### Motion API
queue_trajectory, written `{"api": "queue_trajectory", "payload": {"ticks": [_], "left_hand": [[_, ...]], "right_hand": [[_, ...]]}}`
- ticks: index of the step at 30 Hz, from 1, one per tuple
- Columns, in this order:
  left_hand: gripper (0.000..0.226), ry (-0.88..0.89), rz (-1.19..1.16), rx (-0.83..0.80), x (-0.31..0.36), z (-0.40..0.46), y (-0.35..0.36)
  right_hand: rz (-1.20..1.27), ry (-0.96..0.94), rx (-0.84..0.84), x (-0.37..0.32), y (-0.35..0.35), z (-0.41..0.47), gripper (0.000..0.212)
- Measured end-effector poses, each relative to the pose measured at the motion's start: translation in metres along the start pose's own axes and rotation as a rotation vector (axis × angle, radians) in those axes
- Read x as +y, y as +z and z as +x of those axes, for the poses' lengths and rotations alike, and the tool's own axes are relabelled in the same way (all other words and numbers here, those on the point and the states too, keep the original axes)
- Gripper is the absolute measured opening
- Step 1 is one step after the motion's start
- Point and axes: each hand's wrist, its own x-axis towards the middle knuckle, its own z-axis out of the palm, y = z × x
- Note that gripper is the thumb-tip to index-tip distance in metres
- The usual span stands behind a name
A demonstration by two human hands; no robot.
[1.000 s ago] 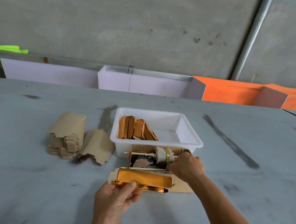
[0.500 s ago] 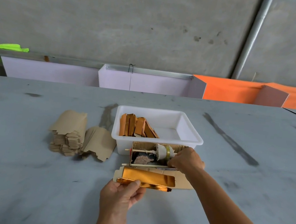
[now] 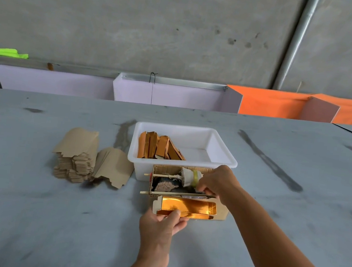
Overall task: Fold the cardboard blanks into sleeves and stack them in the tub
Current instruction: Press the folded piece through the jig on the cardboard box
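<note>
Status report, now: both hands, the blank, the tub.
Left hand pinches gold-lined blank at its near edge. Right hand grips something at the small cardboard box, can't tell what. White tub holds a few folded sleeves, left side. Nothing blocking.

On the grey table, the white tub sits at centre with folded copper sleeves leaning in its nine o'clock half. At its six o'clock a small cardboard box touches the tub wall; the right hand curls its fingers at that box's near edge. The left hand pinches a gold-lined blank just below, and the stack of brown blanks lies at nine o'clock.
</note>
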Motion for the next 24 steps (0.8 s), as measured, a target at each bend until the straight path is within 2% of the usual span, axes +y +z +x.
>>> {"api": "queue_trajectory", "payload": {"ticks": [9,24], "left_hand": [[0.019,0.062,0.038,-0.043,0.000,0.001,-0.001],[0.019,0.062,0.079,-0.034,-0.006,0.002,-0.006]], "right_hand": [[0.081,-0.093,0.039,0.010,-0.012,-0.020,0.028],[0.262,-0.165,0.113,0.047,-0.001,-0.058,0.023]]}}
